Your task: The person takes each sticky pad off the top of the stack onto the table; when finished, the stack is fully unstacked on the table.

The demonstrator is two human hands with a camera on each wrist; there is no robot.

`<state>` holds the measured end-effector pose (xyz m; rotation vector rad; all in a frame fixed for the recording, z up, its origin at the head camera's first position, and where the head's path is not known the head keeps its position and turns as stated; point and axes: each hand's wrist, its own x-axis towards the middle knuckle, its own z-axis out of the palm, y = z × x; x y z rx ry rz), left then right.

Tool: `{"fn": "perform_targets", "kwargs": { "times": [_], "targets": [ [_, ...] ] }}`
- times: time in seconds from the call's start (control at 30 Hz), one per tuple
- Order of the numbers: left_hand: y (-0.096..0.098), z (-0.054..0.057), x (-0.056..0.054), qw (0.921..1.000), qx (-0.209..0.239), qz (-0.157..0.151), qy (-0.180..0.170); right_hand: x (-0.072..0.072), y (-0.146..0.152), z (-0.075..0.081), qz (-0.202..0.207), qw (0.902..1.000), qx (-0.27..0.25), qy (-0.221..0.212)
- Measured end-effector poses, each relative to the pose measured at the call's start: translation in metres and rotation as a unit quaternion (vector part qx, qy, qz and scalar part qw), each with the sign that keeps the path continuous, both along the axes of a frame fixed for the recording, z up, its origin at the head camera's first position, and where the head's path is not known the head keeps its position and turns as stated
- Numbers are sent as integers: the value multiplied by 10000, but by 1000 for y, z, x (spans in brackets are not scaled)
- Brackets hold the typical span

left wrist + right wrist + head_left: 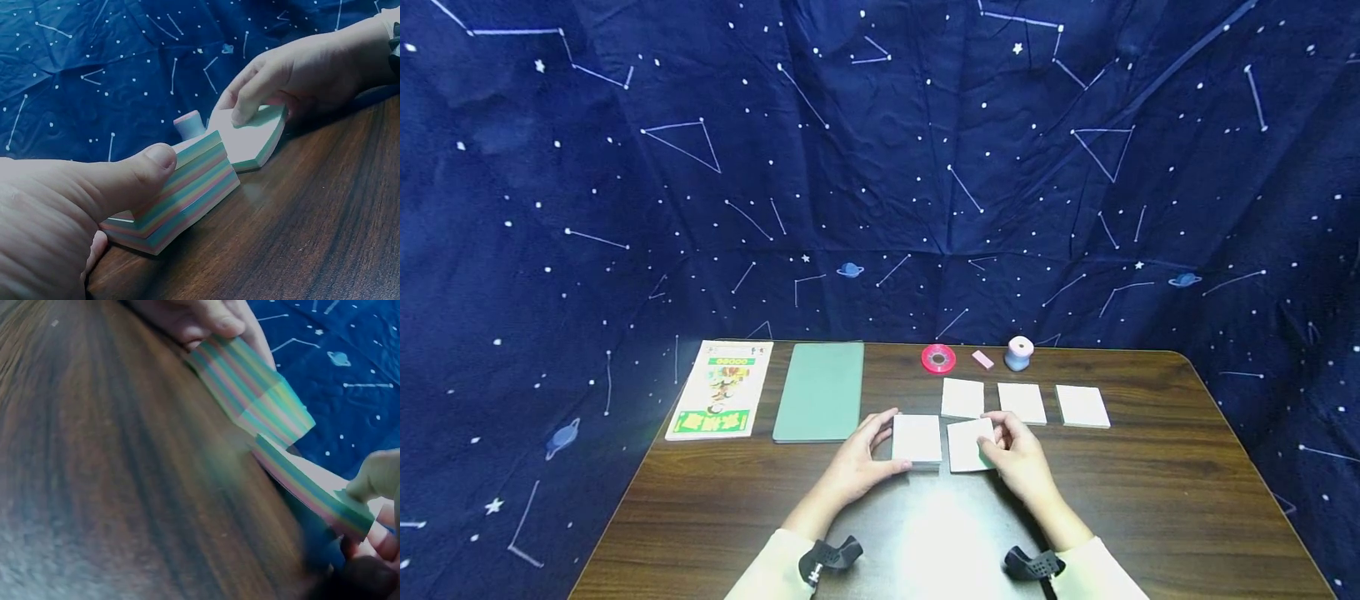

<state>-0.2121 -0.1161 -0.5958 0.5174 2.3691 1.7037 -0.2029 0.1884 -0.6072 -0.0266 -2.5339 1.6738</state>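
Note:
A thick stack of sticky notes (917, 437), white on top with pastel-striped edges, sits near the middle of the table. My left hand (861, 462) grips its left side, with the thumb on the near edge and the fingers behind. Just right of it, a thinner sticky note pad (968, 444) is pinched at its right side by my right hand (1018, 458), the thumb on top and fingers beneath. In the right wrist view the pad (306, 481) shows green, yellow and pink layers and tilts close beside the thick stack (250, 394).
Behind the right hand lie three white square pads in a row, the leftmost pad (962, 397) nearest. Farther back are a red ring-shaped roll (938, 358), a pink block (982, 359) and a blue spool (1019, 353). A green notebook (820, 392) and an illustrated booklet (721, 390) lie left.

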Motion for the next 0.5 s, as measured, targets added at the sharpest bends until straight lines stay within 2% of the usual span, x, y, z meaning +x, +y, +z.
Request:
{"fn": "perform_targets", "kwargs": {
  "times": [0.17, 0.23, 0.37, 0.5],
  "targets": [
    [0, 1, 0, 10000, -19, -21, -6, 1, -4, 2, -130, 9948, 958, 317],
    [0, 1, 0, 10000, -21, -20, -16, 2, -5, 3, -124, 9920, 1183, 428],
    [1, 0, -1, 10000, 4, -16, -4, 3, -7, 7, -49, 9909, 1271, 442],
    [0, -1, -2, 10000, 42, -14, -11, 3, -8, 10, -21, 9931, 1151, 228]
  ]
}}
